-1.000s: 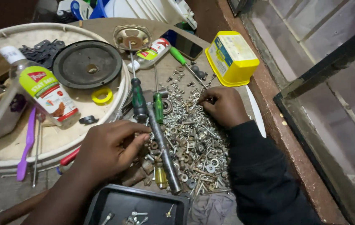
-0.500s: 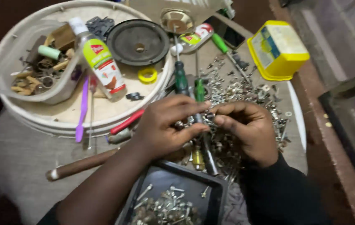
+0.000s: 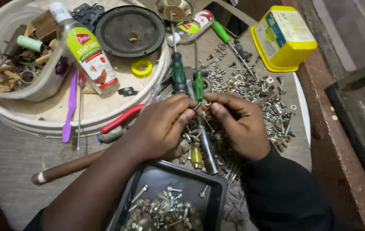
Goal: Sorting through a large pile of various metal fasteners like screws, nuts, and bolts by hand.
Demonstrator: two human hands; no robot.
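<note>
Head view, hands: left hand (image 3: 161,126) and right hand (image 3: 238,122) meet at centre frame, fingertips pinched on a small screw (image 3: 200,106).
Sorted: black tray (image 3: 146,182), bottom centre, part filled with screws.
Left: big loose pile (image 3: 255,92), centre right.

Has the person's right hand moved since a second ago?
Yes. The right hand left the heap of loose metal screws and moved left to meet the left hand below the green-handled screwdriver.

This is a small repair workshop. Loose screws and nuts (image 3: 251,92) litter the desk (image 3: 11,149). Screwdrivers (image 3: 178,72) and red-handled pliers (image 3: 120,119) lie mid-frame.
</note>
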